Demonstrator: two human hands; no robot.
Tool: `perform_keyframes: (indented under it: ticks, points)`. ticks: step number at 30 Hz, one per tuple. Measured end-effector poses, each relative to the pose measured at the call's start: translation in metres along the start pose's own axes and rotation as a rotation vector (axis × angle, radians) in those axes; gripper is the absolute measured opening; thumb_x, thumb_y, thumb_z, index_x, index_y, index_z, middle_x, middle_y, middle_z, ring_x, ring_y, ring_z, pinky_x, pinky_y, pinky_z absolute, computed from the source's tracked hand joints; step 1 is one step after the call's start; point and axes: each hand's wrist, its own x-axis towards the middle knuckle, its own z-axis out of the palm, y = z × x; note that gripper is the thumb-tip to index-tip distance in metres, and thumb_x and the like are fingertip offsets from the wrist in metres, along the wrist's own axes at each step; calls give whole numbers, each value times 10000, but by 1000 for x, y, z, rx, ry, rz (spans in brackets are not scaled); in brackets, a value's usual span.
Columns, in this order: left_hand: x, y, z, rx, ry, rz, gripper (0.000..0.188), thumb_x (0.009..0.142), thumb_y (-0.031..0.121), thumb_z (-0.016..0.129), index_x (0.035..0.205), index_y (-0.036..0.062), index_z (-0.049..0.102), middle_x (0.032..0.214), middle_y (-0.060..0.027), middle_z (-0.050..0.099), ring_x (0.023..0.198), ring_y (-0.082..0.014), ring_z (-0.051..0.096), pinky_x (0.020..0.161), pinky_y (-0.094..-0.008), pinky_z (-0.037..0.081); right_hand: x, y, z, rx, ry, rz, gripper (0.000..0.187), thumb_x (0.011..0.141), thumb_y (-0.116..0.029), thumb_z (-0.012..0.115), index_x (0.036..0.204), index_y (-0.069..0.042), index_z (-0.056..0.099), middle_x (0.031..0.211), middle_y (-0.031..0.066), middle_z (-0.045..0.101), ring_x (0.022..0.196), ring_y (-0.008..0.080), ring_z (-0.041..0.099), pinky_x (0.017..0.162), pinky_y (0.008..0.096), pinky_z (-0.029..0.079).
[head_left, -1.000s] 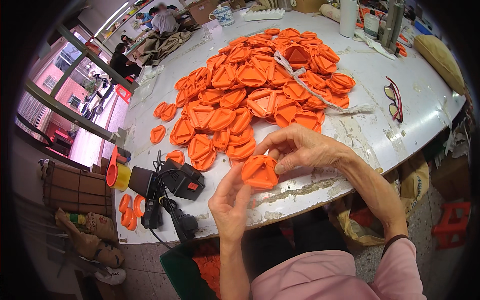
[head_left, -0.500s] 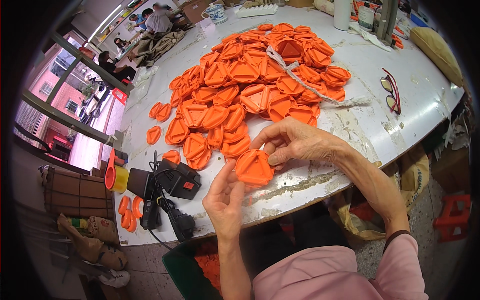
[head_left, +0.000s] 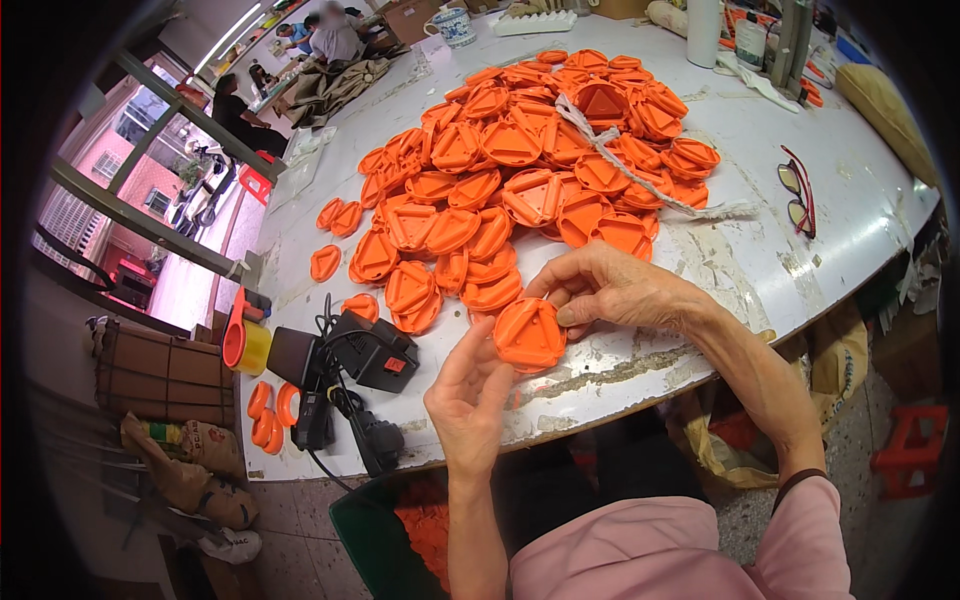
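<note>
Fingers, mine, two sets: those of the left hand (head_left: 468,402) grasping the lower-left rim, those of the right hand (head_left: 630,295) pinching the right rim, thumb at the edge.

Orange plastic disc (head_left: 529,336), one: between both hands, over the table's worn near edge, its raised triangular ridges facing me. Handling, in my judgement: light pinch, rim only, thumbs clear of the ridges so the whole face shows; one hand steadies whenever the other shifts its grip.

Green bin (head_left: 365,545), one: below the table edge, orange pieces inside.

Black power adapters (head_left: 372,350) with tangled cables: on the table to my left.

Orange rings (head_left: 265,420), small group: beside the adapters.

Yellow tape roll (head_left: 247,348), one: orange holder.

Heap of orange discs (head_left: 520,150), many, overlapping: just beyond my hands.

Whitish rope (head_left: 640,183), one length: across the heap's right side.

Red-armed spectacles (head_left: 800,195), one pair: right of the heap.

Blue-and-white mug (head_left: 455,28), one: far side.
</note>
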Motion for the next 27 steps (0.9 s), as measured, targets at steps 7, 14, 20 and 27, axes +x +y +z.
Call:
perform_keyframes:
  ticks: [7, 14, 20, 27]
  points:
    - [0, 4, 0, -18, 11, -48, 452, 793, -98, 603, 1235, -75, 515, 948, -64, 602, 798, -100, 594, 738, -220, 501, 1, -1, 2, 4, 24, -9, 302, 794, -25, 590, 1090, 38, 587, 802, 12, 602, 725, 59, 566, 653, 198, 483]
    - [0, 3, 1, -27, 20, -45, 440, 804, -95, 594, 1236, -70, 515, 948, -71, 608, 797, -98, 594, 740, -223, 499, -1, -3, 3, -17, 32, 14, 344, 792, -60, 600, 1114, 59, 569, 774, 14, 590, 711, 65, 572, 654, 201, 490]
    - [2, -4, 0, 2, 45, -19, 418, 825, -108, 550, 1238, -51, 514, 943, -74, 606, 762, -111, 611, 576, -201, 488, -2, -5, 3, 25, 35, -4, 393, 783, -62, 613, 1151, 62, 546, 779, 25, 591, 711, 84, 582, 656, 214, 499]
    - [1, 4, 3, 14, 73, -81, 385, 852, -88, 517, 1236, -71, 499, 950, -98, 623, 799, -144, 640, 661, -228, 518, -2, -5, 1, 85, 12, -8, 376, 788, 5, 624, 1151, 63, 549, 744, 17, 582, 673, 84, 586, 649, 219, 516]
